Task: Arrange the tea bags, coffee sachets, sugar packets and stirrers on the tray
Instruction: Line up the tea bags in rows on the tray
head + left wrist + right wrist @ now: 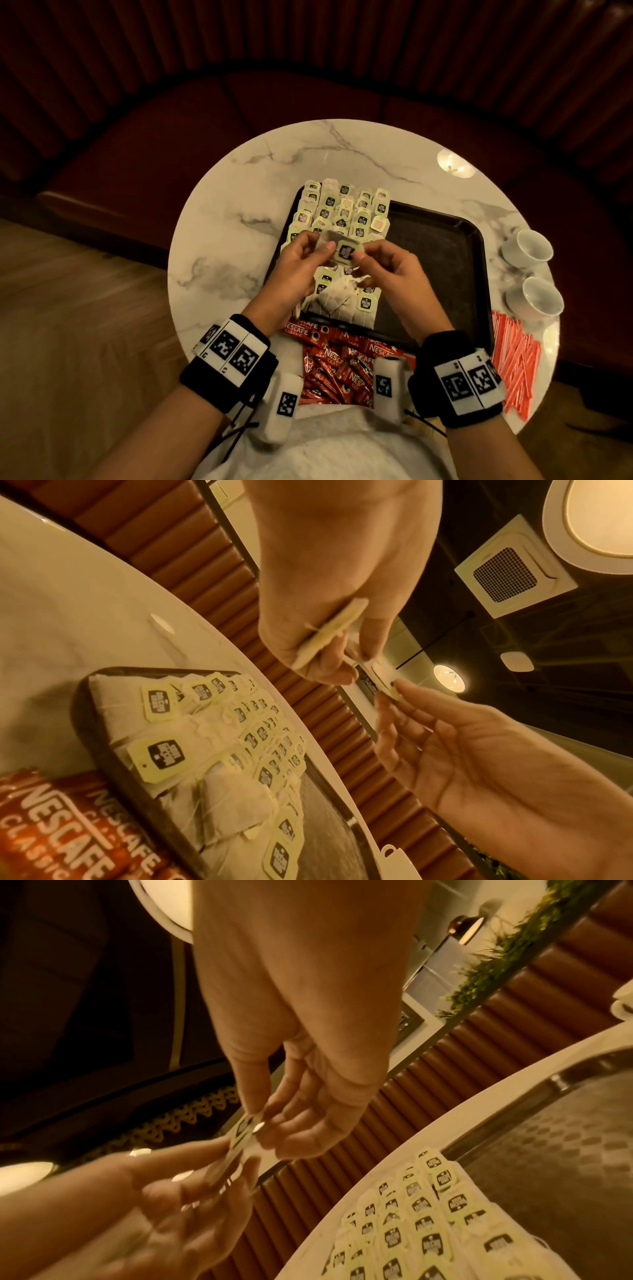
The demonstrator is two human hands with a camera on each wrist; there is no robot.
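Note:
Both hands hover over the left half of the dark tray [438,267] and share one tea bag. My left hand [325,249] pinches the white pouch [322,241], seen edge-on in the left wrist view [329,631]. My right hand [361,257] pinches its pale green tag [346,251] between thumb and fingers [253,1110]. Rows of tagged tea bags [339,212] cover the tray's left half, with a few loose ones [337,299] near its front edge. Red coffee sachets [342,363] lie heaped on the table in front of the tray.
The tray sits on a round marble table [233,192]. Orange and white striped sticks [513,353] lie at the table's right front edge. Two white cups [527,250] [536,298] stand right of the tray. A dark red bench curves behind.

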